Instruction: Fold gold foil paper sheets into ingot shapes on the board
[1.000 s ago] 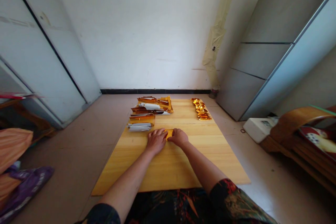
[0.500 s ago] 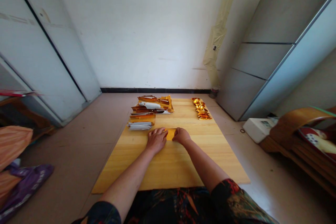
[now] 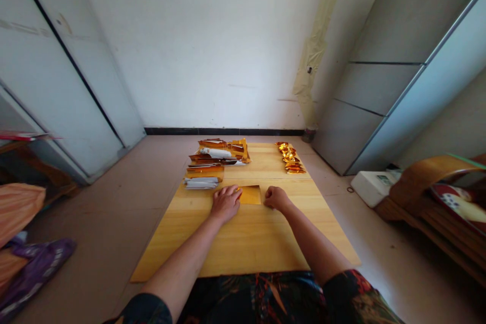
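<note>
A gold foil-like sheet (image 3: 250, 195) lies flat on the wooden board near its middle. My left hand (image 3: 227, 202) rests on the sheet's left end, palm down with its fingers stretched out. Just beyond the sheet's right edge is my right hand (image 3: 277, 198), its fingers curled in and apart from the sheet. I see nothing sticking out of those fingers, though their undersides are hidden.
Gold and white folded packets (image 3: 203, 172) are stacked at the board's back left. Several shiny twisted gold pieces (image 3: 289, 157) form a row at the back right. The wooden board (image 3: 261, 245) stands before a white wall, with a wooden chair (image 3: 412, 195) at right.
My right hand has left the sheet and moved right, uncovering the sheet's right end. My left hand stays nearly in place on the left end.
</note>
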A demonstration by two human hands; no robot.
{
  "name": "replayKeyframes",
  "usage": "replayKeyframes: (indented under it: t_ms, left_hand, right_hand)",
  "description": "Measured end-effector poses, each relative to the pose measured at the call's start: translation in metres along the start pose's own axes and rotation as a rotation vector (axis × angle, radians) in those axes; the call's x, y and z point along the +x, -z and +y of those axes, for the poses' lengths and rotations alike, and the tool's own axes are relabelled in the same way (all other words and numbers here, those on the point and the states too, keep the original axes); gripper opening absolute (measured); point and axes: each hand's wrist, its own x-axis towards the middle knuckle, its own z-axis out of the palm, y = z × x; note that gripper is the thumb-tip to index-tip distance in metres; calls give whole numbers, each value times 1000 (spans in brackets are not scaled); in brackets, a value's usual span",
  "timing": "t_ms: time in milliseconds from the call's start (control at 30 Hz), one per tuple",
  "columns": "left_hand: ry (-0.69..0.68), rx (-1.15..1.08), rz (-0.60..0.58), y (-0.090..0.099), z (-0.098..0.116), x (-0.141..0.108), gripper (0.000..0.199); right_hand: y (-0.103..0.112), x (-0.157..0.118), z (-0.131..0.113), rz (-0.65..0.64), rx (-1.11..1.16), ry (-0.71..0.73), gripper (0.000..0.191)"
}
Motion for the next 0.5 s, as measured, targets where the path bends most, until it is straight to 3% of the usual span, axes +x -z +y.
replayKeyframes:
  t_ms: [133,267,433,500]
  left_hand:
    - [-2,3,3,0,0,0,43]
    - [-7,2,24,0,0,-1,43]
    - [-14,-4,35,-1,0,-2,43]
    - [-10,-15,29,-1,0,-2,42]
  right_hand:
    - [2,6,2,81,56,91,15]
    - [-1,14,-11,144,-91,276,35]
    - [-9,21,-39,-18,-415,150,55]
    - [-11,24,-49,-33,-489,120,51]
